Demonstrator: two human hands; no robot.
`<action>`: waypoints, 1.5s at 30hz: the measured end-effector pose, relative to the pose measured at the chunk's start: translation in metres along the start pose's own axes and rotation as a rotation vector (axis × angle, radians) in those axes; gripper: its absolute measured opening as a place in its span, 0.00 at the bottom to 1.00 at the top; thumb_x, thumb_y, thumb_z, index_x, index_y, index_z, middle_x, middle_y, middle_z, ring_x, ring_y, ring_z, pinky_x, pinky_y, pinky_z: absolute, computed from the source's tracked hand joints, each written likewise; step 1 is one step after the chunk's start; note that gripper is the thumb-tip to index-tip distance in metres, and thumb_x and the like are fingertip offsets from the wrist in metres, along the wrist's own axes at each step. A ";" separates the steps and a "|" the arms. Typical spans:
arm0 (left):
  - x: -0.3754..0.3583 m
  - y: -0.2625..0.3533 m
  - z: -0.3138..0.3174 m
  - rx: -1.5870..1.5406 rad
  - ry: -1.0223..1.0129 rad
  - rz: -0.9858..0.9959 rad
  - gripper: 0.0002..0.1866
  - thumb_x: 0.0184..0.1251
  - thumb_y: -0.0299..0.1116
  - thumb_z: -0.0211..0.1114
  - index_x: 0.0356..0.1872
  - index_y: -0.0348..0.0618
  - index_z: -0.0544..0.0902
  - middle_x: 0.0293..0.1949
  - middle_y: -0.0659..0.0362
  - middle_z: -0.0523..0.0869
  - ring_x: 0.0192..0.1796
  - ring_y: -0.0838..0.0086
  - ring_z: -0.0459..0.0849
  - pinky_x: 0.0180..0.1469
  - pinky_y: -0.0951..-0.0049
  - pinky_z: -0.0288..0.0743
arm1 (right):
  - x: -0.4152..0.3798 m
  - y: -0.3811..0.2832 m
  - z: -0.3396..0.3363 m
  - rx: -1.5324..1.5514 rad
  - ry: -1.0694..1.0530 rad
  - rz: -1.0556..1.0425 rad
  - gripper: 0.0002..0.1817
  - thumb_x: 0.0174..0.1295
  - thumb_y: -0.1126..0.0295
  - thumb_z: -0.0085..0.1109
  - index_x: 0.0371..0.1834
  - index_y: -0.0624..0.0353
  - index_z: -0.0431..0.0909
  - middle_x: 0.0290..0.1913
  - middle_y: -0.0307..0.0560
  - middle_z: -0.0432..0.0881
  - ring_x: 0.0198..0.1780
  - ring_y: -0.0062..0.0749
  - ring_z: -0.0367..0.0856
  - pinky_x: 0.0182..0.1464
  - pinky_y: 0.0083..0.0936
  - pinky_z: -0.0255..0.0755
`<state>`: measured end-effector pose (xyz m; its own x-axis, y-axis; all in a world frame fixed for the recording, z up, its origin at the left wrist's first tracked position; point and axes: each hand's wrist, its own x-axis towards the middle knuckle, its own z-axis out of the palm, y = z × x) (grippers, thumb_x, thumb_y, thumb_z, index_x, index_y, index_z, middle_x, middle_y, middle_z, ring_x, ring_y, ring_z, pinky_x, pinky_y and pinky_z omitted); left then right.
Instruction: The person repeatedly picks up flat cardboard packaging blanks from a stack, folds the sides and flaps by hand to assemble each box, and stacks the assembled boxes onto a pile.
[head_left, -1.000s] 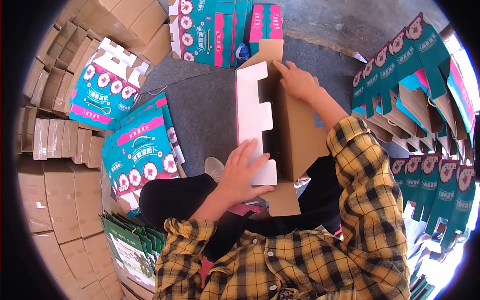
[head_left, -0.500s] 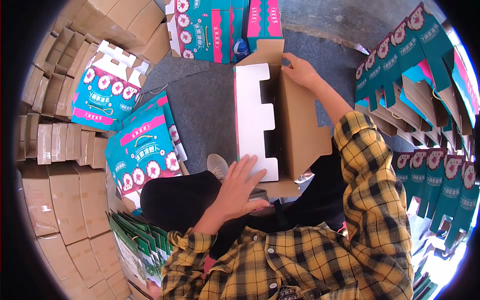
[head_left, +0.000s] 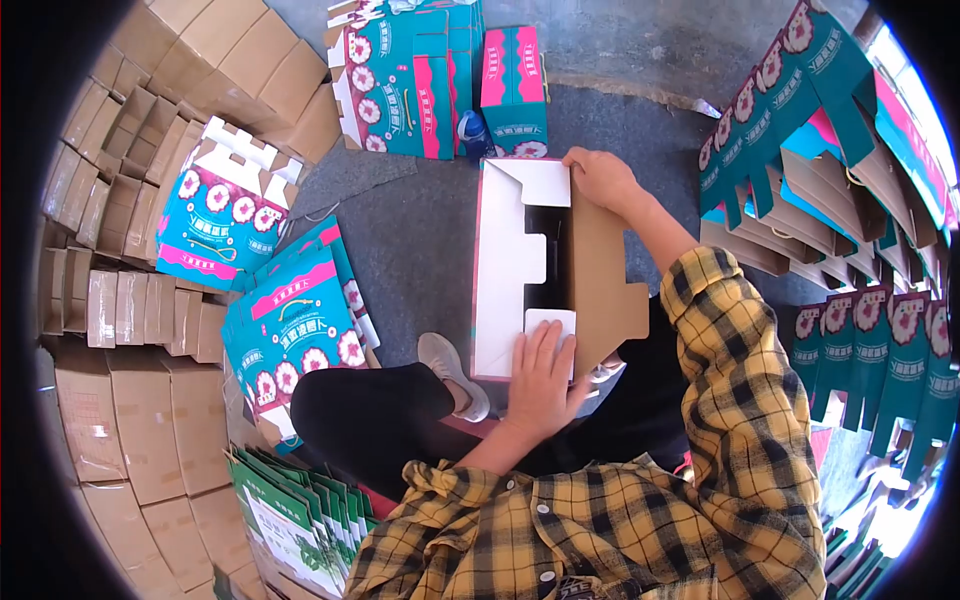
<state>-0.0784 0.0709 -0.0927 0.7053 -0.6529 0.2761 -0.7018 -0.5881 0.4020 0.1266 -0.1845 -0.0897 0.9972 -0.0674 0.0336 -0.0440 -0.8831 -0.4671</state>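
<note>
An open carton with white inner flaps stands between my knees, its brown side flap leaning out to the right. My left hand lies with fingers spread on the small white flap at the near end. At the far right corner, my right hand has its fingers closed on the carton's edge. Both end flaps are folded inward over the dark opening. What lies inside is too dark to tell.
Flat teal and pink cartons lie at the left, beside stacked brown boxes. A closed teal box and a blue object are ahead. Folded cartons stand at the right; green bags at lower left.
The two end flaps of the carton have folded inward. My left hand has moved right onto the near flap, and my right hand has stayed at the far corner. The view has shifted slightly.
</note>
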 end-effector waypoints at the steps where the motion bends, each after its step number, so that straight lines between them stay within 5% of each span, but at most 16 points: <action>1: 0.004 0.007 -0.001 -0.109 -0.012 -0.057 0.28 0.56 0.32 0.62 0.59 0.35 0.70 0.63 0.45 0.69 0.68 0.52 0.65 0.68 0.43 0.52 | 0.000 0.001 0.000 -0.029 0.017 0.008 0.13 0.66 0.65 0.44 0.46 0.54 0.78 0.44 0.57 0.83 0.48 0.53 0.81 0.52 0.46 0.73; 9: 0.014 -0.022 -0.002 0.179 0.008 -0.076 0.28 0.55 0.29 0.59 0.60 0.32 0.70 0.62 0.45 0.70 0.67 0.52 0.66 0.68 0.48 0.57 | -0.029 -0.010 -0.033 -0.121 0.203 -0.011 0.14 0.64 0.60 0.48 0.42 0.58 0.76 0.38 0.59 0.84 0.41 0.54 0.83 0.44 0.48 0.76; 16: 0.021 -0.104 -0.034 0.109 0.028 0.007 0.21 0.56 0.22 0.54 0.53 0.36 0.77 0.58 0.49 0.78 0.63 0.53 0.73 0.66 0.59 0.65 | -0.056 0.020 -0.036 -0.249 -0.133 0.142 0.16 0.64 0.61 0.47 0.45 0.62 0.76 0.40 0.61 0.83 0.45 0.56 0.82 0.49 0.48 0.74; 21: 0.025 -0.094 -0.037 0.015 -0.024 0.002 0.17 0.57 0.30 0.60 0.49 0.37 0.80 0.56 0.50 0.79 0.59 0.55 0.76 0.60 0.59 0.68 | -0.048 0.038 -0.056 -0.251 -0.329 0.005 0.14 0.60 0.64 0.50 0.42 0.59 0.81 0.46 0.57 0.82 0.49 0.53 0.80 0.51 0.45 0.73; 24: 0.025 -0.089 -0.023 -0.101 -0.040 -0.217 0.19 0.63 0.35 0.61 0.51 0.35 0.78 0.55 0.46 0.79 0.58 0.53 0.76 0.59 0.59 0.67 | -0.046 0.062 -0.055 -0.086 -0.278 -0.120 0.15 0.57 0.66 0.52 0.45 0.56 0.80 0.48 0.56 0.79 0.51 0.51 0.78 0.53 0.42 0.72; 26: 0.028 -0.081 -0.014 -0.206 0.120 -0.510 0.23 0.68 0.38 0.57 0.59 0.32 0.72 0.54 0.41 0.78 0.58 0.49 0.75 0.61 0.58 0.65 | -0.052 0.059 -0.053 -0.116 -0.236 -0.146 0.16 0.56 0.66 0.53 0.47 0.57 0.79 0.49 0.56 0.78 0.52 0.51 0.77 0.53 0.41 0.72; 27: 0.032 -0.073 -0.011 -0.341 0.302 -0.472 0.30 0.68 0.36 0.58 0.66 0.30 0.63 0.59 0.37 0.72 0.62 0.47 0.71 0.64 0.57 0.63 | -0.057 0.049 -0.052 -0.145 -0.201 -0.174 0.18 0.55 0.67 0.54 0.49 0.57 0.78 0.50 0.56 0.77 0.53 0.50 0.76 0.54 0.40 0.72; 30: 0.035 -0.074 0.002 -0.182 0.434 -0.389 0.34 0.65 0.33 0.60 0.69 0.29 0.58 0.66 0.36 0.63 0.68 0.46 0.65 0.66 0.58 0.61 | -0.078 -0.001 -0.040 -0.167 0.156 -0.369 0.32 0.48 0.68 0.64 0.61 0.56 0.69 0.55 0.52 0.75 0.57 0.46 0.74 0.58 0.39 0.70; 32: 0.039 -0.071 0.000 0.003 0.333 -0.327 0.34 0.62 0.30 0.63 0.67 0.29 0.60 0.69 0.36 0.57 0.71 0.46 0.58 0.69 0.56 0.57 | -0.085 -0.013 -0.029 -0.187 0.132 -0.625 0.45 0.41 0.61 0.75 0.68 0.50 0.64 0.65 0.52 0.68 0.67 0.50 0.65 0.63 0.44 0.65; 34: 0.040 -0.066 0.001 0.287 0.184 -0.272 0.35 0.61 0.34 0.65 0.66 0.30 0.62 0.69 0.36 0.58 0.72 0.48 0.58 0.70 0.52 0.54 | -0.088 -0.012 -0.018 -0.297 0.050 -0.584 0.48 0.40 0.56 0.76 0.68 0.47 0.63 0.67 0.51 0.65 0.68 0.51 0.63 0.63 0.46 0.65; 41: 0.041 -0.077 0.005 0.277 0.014 -0.148 0.36 0.58 0.40 0.68 0.64 0.31 0.66 0.66 0.37 0.66 0.70 0.47 0.63 0.70 0.50 0.54 | -0.079 0.002 0.006 -0.395 -0.063 -0.523 0.42 0.42 0.57 0.75 0.65 0.46 0.67 0.65 0.49 0.68 0.66 0.50 0.66 0.59 0.43 0.68; 43: 0.039 -0.080 0.009 0.279 -0.035 -0.138 0.35 0.58 0.40 0.68 0.63 0.30 0.67 0.63 0.39 0.70 0.67 0.46 0.66 0.69 0.52 0.57 | -0.078 -0.001 0.002 -0.388 -0.296 -0.432 0.37 0.49 0.60 0.71 0.65 0.46 0.68 0.66 0.47 0.68 0.67 0.48 0.65 0.63 0.42 0.66; 45: 0.039 -0.080 0.010 0.304 -0.078 -0.133 0.34 0.60 0.41 0.66 0.63 0.30 0.67 0.63 0.39 0.70 0.67 0.47 0.67 0.68 0.54 0.59 | -0.077 0.003 0.008 -0.392 -0.309 -0.437 0.35 0.50 0.60 0.70 0.63 0.46 0.70 0.64 0.47 0.70 0.66 0.47 0.66 0.63 0.42 0.67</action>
<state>0.0041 0.0881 -0.1225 0.7908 -0.5891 0.1661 -0.6106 -0.7781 0.1476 0.0500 -0.1787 -0.1010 0.8975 0.4200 -0.1347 0.4077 -0.9065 -0.1099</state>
